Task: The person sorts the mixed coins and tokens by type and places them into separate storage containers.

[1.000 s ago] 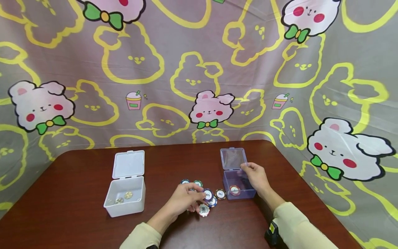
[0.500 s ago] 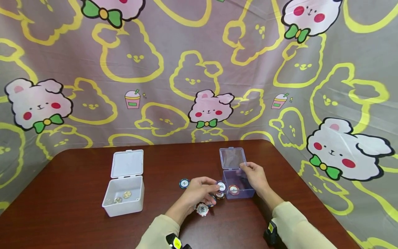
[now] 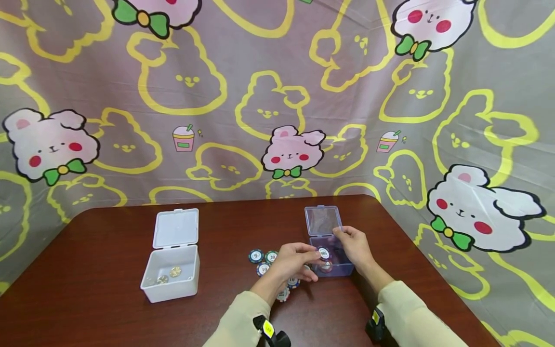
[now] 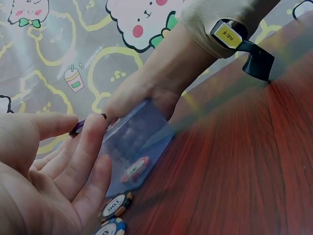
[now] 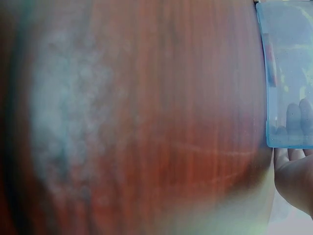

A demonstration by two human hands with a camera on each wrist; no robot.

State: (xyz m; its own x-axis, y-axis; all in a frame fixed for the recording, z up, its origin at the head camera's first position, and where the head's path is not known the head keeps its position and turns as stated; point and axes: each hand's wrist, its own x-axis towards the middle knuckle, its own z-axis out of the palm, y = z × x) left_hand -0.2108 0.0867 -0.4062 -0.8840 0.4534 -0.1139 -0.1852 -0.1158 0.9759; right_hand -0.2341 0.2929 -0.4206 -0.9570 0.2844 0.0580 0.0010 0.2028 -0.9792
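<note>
My left hand [image 3: 289,265] pinches a dark purple poker chip [image 3: 323,253] between thumb and fingertips, over the front left of the clear bluish plastic box [image 3: 340,271]. The left wrist view shows that chip [image 4: 77,128] edge-on. A red-and-white chip [image 4: 135,169] leans inside the box against its wall. With its thumb near the raised lid [image 3: 323,220], my right hand [image 3: 357,248] grips the box at its right side. Several loose chips, among them a green one [image 3: 271,257] and a white-and-red one [image 3: 283,294], lie around and partly under my left hand.
To the left stands a white plastic box [image 3: 171,287], lid raised, with gold coins [image 3: 175,272] inside. Both boxes rest on the dark red-brown table [image 3: 99,270]. A patterned cloth [image 3: 243,159] hangs along the table's back and right sides.
My left hand has carried the purple chip rightward from the loose chips to the clear box, uncovering several chips on the left. My right hand has stayed at the box.
</note>
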